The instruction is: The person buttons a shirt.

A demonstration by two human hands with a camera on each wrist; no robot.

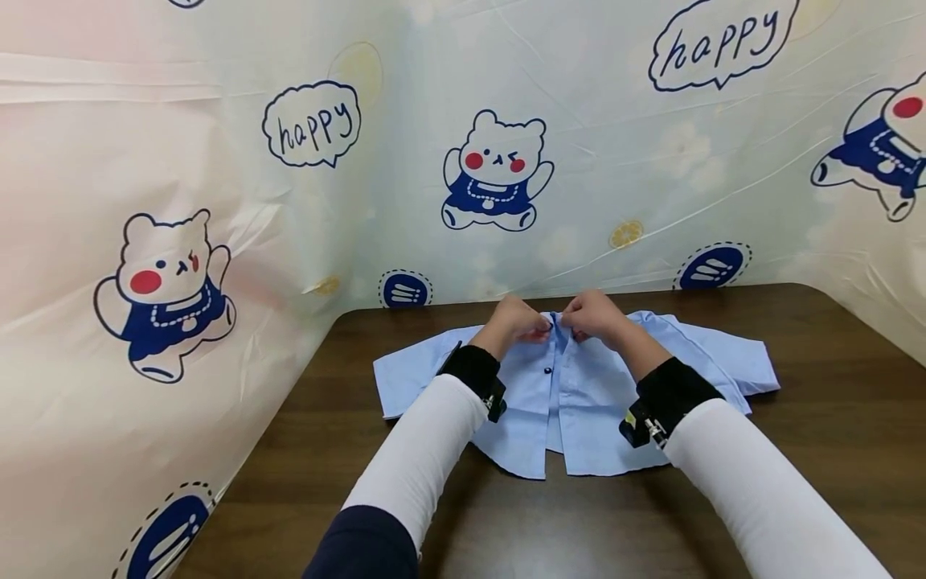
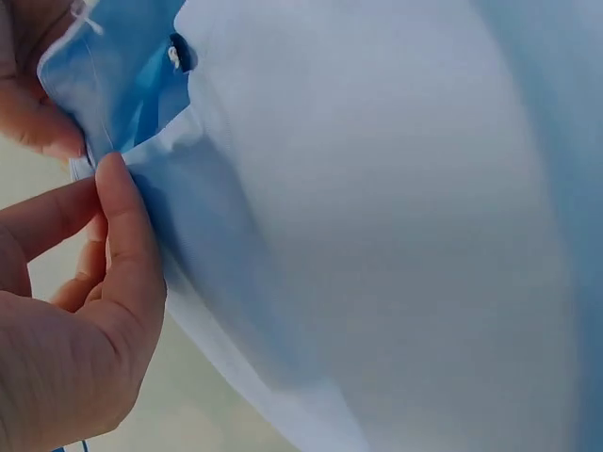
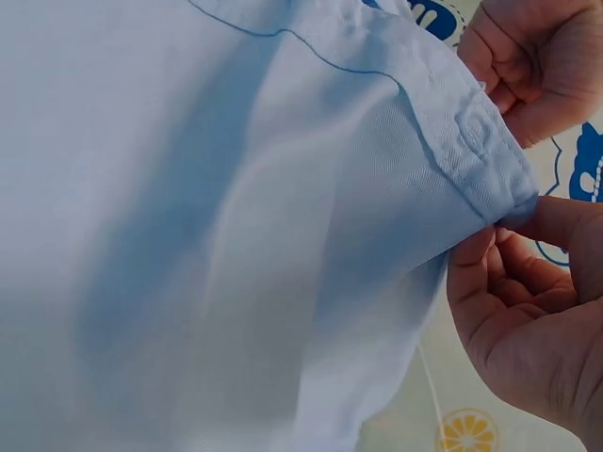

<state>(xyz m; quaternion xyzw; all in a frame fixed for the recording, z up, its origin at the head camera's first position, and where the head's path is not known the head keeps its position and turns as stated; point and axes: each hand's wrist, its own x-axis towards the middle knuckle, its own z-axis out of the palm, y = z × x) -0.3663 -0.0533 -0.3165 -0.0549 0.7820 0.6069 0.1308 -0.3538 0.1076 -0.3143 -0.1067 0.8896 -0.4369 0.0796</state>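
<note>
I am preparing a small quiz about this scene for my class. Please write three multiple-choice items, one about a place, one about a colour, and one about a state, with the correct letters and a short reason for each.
1. Where does the shirt lie?
A. on the dark wooden table
B. on a chair
C. hung on the wall

2. What colour is the shirt?
A. red
B. light blue
C. green

3. What are the left hand and right hand doing?
A. resting flat, away from the shirt
B. holding a cup
C. pinching the shirt's front edges near the collar

Answers:
1 A, the head view shows it spread on the tabletop.
2 B, every view shows pale blue cloth.
3 C, both wrist views show fingers nipping the fabric edge.
</note>
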